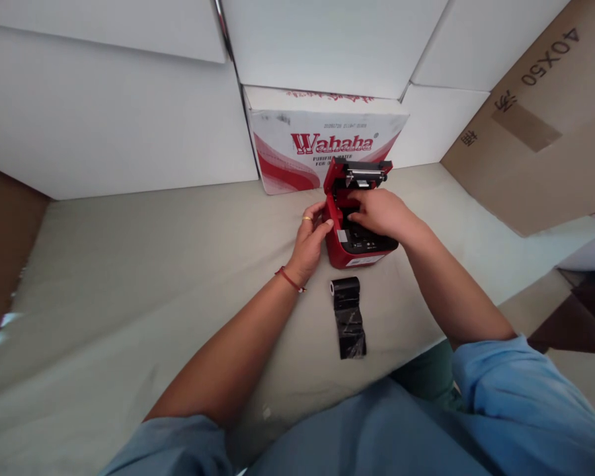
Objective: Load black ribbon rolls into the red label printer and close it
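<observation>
A small red printer with its lid flipped open stands on the pale tabletop. My left hand grips the printer's left side, fingers curled against the casing; it wears a ring and a red wrist cord. My right hand reaches into the open compartment from the right, fingers bent down inside; what they touch is hidden. A black roll, partly unrolled toward me, lies on the table just in front of the printer.
A white and red Wahaha carton stands right behind the printer. White boxes line the back. A brown cardboard box leans at the right. My blue sleeves fill the bottom edge.
</observation>
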Tool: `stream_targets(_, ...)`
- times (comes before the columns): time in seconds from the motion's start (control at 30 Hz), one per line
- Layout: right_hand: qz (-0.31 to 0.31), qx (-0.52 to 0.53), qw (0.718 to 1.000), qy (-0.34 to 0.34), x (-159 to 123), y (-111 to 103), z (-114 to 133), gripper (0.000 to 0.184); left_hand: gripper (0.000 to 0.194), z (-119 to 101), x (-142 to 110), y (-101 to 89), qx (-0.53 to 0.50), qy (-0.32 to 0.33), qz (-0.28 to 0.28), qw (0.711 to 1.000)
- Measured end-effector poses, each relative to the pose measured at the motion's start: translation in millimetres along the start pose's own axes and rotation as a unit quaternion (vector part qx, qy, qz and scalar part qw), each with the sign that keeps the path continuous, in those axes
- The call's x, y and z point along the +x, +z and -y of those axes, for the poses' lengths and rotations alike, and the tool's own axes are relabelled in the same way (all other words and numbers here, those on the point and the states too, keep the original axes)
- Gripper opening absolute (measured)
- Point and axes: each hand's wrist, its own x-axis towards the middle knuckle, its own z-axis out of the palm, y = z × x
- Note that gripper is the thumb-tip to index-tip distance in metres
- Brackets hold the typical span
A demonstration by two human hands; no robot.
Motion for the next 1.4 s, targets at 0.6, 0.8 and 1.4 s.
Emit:
stream_targets(0.6,-0.226,0.141,0.95,-0.164,-135,71,-35,0.04,0.048,-41,-45,16.7,0.331,0.339,0.076,0.878)
stream_targets(0.8,-0.254,0.143,0.943,-0.162,-140,75,-32,0.036,0.042,-39,-47,18.1,0.369,0.3,0.121,0.871)
stream_targets(1.4,-0.38,0.222,0.894,-0.083,-20,16,-64,0.072,0.04,-43,-49,17.8,0.458,0.408,0.098,0.784)
